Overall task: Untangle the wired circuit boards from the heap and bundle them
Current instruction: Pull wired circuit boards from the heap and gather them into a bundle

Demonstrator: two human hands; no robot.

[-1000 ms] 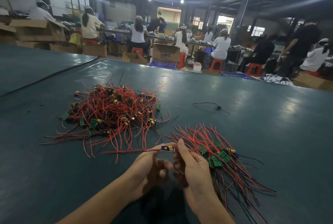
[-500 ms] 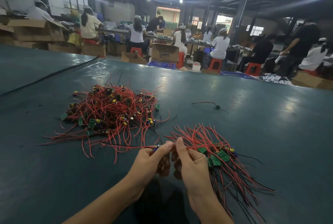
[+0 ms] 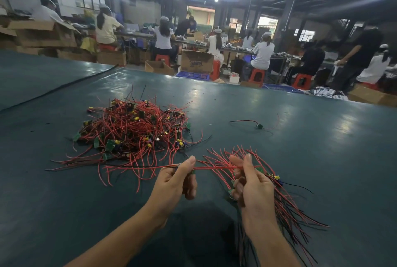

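Your hands have drawn apart since a second ago: your left hand (image 3: 178,183) pinches a small board, and your right hand (image 3: 253,189) pinches its red wire (image 3: 217,168), pulled taut between them. That piece looks nearly free of the heap (image 3: 133,131), though its other leads trail back toward it. Your right hand also grips the bundle (image 3: 287,204), lying just right of the heap on the desk (image 3: 322,159).

Count: one heap, one bundle, one piece in hand, and one stray wired board (image 3: 259,126) well apart beyond.
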